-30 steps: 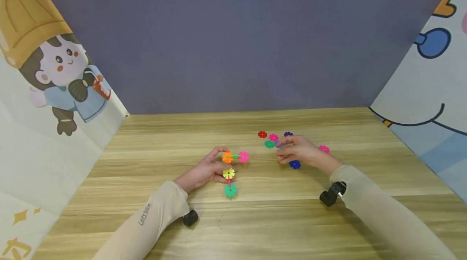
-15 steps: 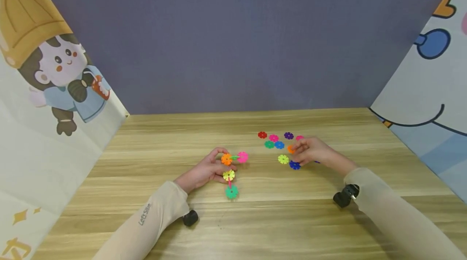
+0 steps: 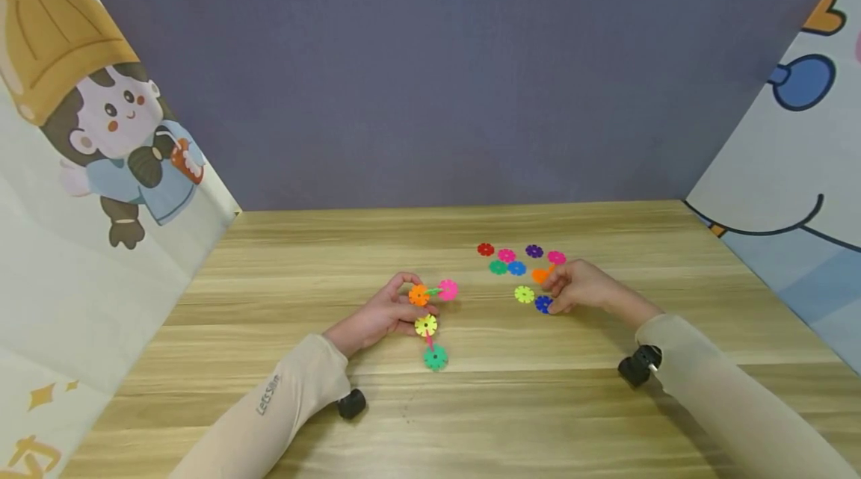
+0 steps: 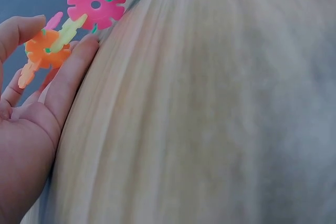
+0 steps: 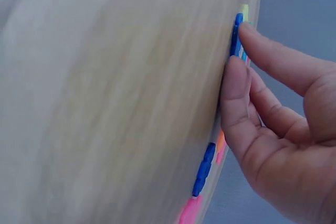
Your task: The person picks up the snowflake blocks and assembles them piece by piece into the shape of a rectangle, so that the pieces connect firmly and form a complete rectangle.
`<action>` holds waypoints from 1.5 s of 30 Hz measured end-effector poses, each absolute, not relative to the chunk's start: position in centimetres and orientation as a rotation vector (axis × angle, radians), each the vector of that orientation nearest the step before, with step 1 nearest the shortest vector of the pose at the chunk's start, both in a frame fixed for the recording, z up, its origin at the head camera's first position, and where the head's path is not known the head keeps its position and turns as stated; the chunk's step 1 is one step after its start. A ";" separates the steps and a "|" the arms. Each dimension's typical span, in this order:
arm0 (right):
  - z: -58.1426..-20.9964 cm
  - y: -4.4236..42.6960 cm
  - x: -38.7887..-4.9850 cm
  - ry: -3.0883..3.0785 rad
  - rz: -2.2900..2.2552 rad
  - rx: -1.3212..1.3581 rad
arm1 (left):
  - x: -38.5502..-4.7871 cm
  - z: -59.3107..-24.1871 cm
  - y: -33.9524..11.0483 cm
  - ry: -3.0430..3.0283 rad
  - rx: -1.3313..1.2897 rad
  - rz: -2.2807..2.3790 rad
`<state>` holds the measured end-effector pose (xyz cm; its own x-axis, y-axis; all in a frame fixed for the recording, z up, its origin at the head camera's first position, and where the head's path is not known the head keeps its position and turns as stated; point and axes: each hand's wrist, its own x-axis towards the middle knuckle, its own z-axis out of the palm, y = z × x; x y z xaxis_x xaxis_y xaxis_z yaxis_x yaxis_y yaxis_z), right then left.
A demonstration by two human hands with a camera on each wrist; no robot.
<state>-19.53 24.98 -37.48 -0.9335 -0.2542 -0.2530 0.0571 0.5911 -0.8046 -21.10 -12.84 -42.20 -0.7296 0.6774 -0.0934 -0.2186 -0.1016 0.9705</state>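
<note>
My left hand (image 3: 386, 312) holds a linked chain of notched plastic snowflake discs. In it are an orange disc (image 3: 418, 295), a pink disc (image 3: 448, 289), a yellow disc (image 3: 426, 326) and a green disc (image 3: 435, 358), with edge-on connecting discs between them. The left wrist view shows the orange disc (image 4: 44, 49) between thumb and fingers. My right hand (image 3: 581, 286) is low over the loose discs, thumb and index finger pinching the edge of a dark blue disc (image 3: 543, 305). Fingers partly cover that dark blue disc (image 5: 236, 35) in the right wrist view.
Loose discs lie on the wooden table (image 3: 471, 419): red (image 3: 486, 249), pink (image 3: 507, 255), green (image 3: 498, 267), light blue (image 3: 516, 268), purple (image 3: 534, 251), yellow-green (image 3: 524, 294) and orange (image 3: 540, 276). Another blue disc (image 5: 203, 169) lies beneath the right hand. A grey panel (image 3: 457, 75) stands behind.
My right hand has moved right from the yellow-green disc to the dark blue disc, which now looks slightly tilted. The left hand stays put; the lower end of its chain has swung slightly right.
</note>
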 end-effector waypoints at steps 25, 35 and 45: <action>-37.2 24.2 -19.6 2.493 -1.234 -0.281 | -21.3 -41.6 -13.0 1.537 0.464 1.870; -37.3 22.2 -19.4 2.456 -1.392 -0.253 | -21.4 -41.7 -12.9 1.578 0.519 1.819; -37.5 20.1 -19.3 2.418 -1.438 -0.329 | -20.8 -41.5 -12.4 1.654 0.459 1.868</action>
<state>-19.32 20.05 -37.53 -0.9261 -0.3485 -0.1447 -0.0393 0.4704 -0.8816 -20.84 -12.38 -41.54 -0.7631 0.6335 -0.1278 -0.2039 -0.0483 0.9778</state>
